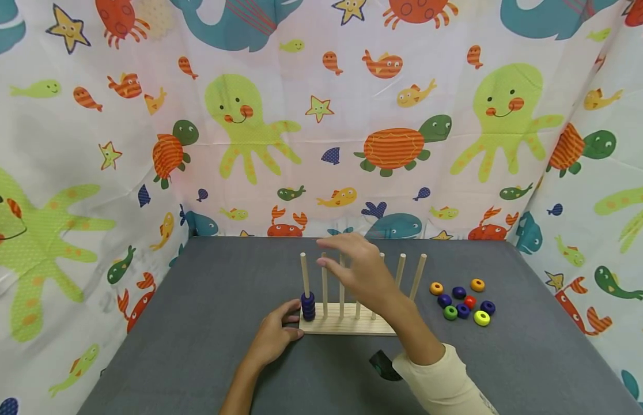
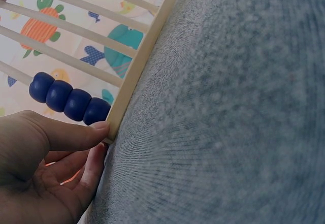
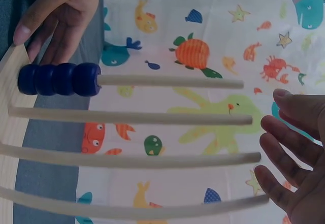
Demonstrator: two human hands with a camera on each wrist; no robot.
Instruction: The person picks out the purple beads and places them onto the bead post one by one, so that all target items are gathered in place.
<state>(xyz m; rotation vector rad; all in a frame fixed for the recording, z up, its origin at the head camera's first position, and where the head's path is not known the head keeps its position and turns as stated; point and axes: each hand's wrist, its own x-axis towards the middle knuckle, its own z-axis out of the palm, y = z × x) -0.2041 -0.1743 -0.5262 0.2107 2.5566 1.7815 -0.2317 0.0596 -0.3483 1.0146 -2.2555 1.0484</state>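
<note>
A wooden peg stand (image 1: 347, 327) with a row of upright pegs stands on the table. Several dark blue beads (image 1: 308, 307) are stacked at the bottom of its leftmost peg; the pegs beside it in the right wrist view are bare. My left hand (image 1: 272, 339) pinches the left end of the base, thumb at the front edge, as the left wrist view (image 2: 61, 158) also shows. Above the peg tops is my right hand (image 1: 363, 274), its fingers spread and loosely bent with nothing between them. In the right wrist view, its fingertips (image 3: 269, 125) are just beyond the peg ends.
Loose beads lie right of the stand, among them a red bead (image 1: 470, 301), a green bead (image 1: 450, 313), a yellow bead (image 1: 481, 318), orange and blue ones. A dark object (image 1: 385, 366) lies by the right sleeve. A sea-animal curtain (image 1: 321, 132) surrounds the grey table (image 1: 238, 276).
</note>
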